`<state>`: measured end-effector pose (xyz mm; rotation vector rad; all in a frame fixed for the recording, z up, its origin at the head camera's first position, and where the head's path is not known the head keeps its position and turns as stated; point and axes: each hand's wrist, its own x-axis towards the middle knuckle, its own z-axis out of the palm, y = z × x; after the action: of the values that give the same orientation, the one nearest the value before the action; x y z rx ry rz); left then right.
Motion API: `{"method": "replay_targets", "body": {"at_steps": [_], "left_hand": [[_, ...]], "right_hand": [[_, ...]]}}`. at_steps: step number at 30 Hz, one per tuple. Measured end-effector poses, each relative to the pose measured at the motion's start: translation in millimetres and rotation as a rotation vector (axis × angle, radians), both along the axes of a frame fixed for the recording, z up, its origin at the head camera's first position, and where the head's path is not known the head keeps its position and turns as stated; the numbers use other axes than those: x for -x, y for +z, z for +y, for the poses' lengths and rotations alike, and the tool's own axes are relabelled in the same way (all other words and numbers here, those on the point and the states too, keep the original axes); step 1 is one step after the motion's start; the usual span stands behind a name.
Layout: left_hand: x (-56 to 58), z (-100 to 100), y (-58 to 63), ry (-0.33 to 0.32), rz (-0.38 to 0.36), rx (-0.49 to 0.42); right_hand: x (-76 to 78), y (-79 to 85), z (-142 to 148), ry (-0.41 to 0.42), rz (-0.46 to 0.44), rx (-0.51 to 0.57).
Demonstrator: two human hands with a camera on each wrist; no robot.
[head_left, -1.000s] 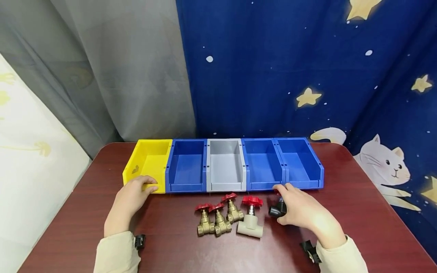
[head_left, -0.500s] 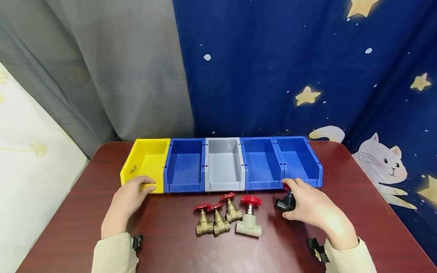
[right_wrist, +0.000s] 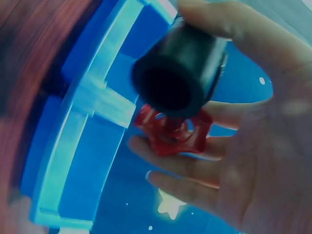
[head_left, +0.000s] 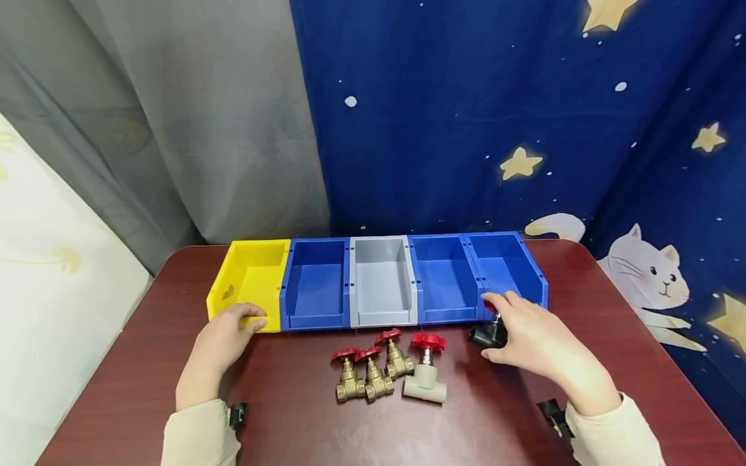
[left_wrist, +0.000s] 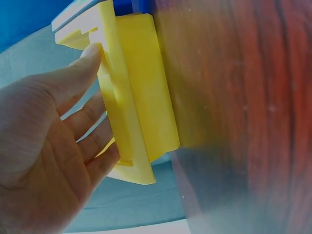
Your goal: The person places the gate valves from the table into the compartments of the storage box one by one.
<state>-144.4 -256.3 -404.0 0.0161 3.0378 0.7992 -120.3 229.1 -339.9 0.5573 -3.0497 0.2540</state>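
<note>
While curled hands (head_left: 223, 340) (head_left: 531, 336) grip 1 yel. bin (head_left: 259, 285), 1 blk valve (head_left: 489, 334) (R), 4 valves (head_left: 379, 386) lie btwn

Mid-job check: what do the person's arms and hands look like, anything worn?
The left hand and right hand are bare, without gloves. The left sleeve and right sleeve are plain cream, with a small black device at the inner end of each; no cables are visible.

The right hand (head_left: 531, 335) holds a black valve (head_left: 488, 334) with a red handwheel (right_wrist: 170, 147), its open pipe end facing the right wrist camera, near the rightmost blue bin (head_left: 506, 262). The left hand (head_left: 223, 343) pinches the front lip of the yellow bin (head_left: 254, 281), leftmost in its row.
</note>
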Motion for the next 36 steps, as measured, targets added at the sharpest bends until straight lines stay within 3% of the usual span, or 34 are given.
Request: {"method": "replay_targets", "body": {"at_steps": [8,23,31,36], "left_hand": [[0.1,-1.2,-1.1,0.008,-0.002,-0.003],[-2.2,1.1,2.1,-0.006,0.000,-0.010],[-2.2,3.9,7.4,-0.005,-0.012,-0.002],[-3.8,4.5,7.1,-0.005,-0.020,0.000]], "right_hand": [[21.0,5.9,21.2,0.057,0.073,0.001],[71.5,17.9,60.1,0.175,0.058,-0.124],[103.3,20.2,70.0,0.158,0.036,-0.190],[114.3,14.8,68.7,0.154,0.002,-0.195]]}}
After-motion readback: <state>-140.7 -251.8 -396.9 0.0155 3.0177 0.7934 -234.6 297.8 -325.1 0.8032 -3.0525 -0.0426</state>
